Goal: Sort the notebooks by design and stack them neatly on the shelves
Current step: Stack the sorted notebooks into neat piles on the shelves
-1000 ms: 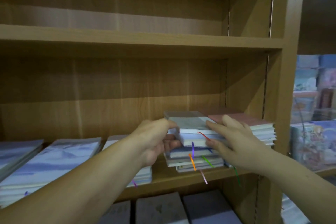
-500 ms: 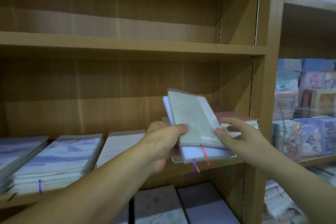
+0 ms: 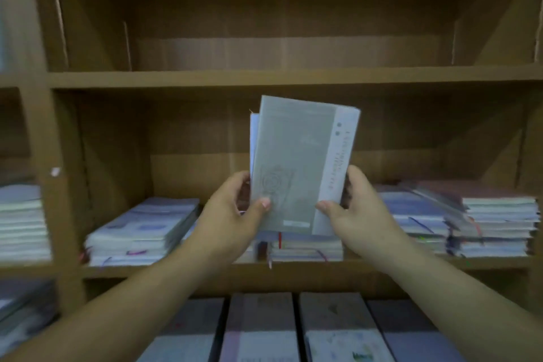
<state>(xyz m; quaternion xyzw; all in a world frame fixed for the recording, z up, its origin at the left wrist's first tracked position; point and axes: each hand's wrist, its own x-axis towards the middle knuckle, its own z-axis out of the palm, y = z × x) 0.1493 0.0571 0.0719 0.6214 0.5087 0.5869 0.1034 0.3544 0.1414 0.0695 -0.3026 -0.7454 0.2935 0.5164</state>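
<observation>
I hold a small bunch of notebooks (image 3: 296,161) upright in front of the middle shelf. The front one has a grey-green cover with a white band down its right side; a pale blue one peeks out behind its left edge. My left hand (image 3: 232,214) grips the lower left edge, thumb on the cover. My right hand (image 3: 352,209) grips the lower right edge, thumb on the white band. Below the held notebooks a low stack (image 3: 305,247) lies on the middle shelf (image 3: 293,269).
On the same shelf a blue-patterned stack (image 3: 141,229) lies left, and two taller stacks (image 3: 417,220) (image 3: 496,217) stand right, the far one topped in dark red. The upper shelf (image 3: 293,76) holds nothing visible. Another stack (image 3: 20,220) fills the left bay. Notebooks (image 3: 335,329) lie in rows below.
The notebooks have come up off the right-hand stack and now stand upright between both hands. The view has swung right to left, so the shelf bay is centred.
</observation>
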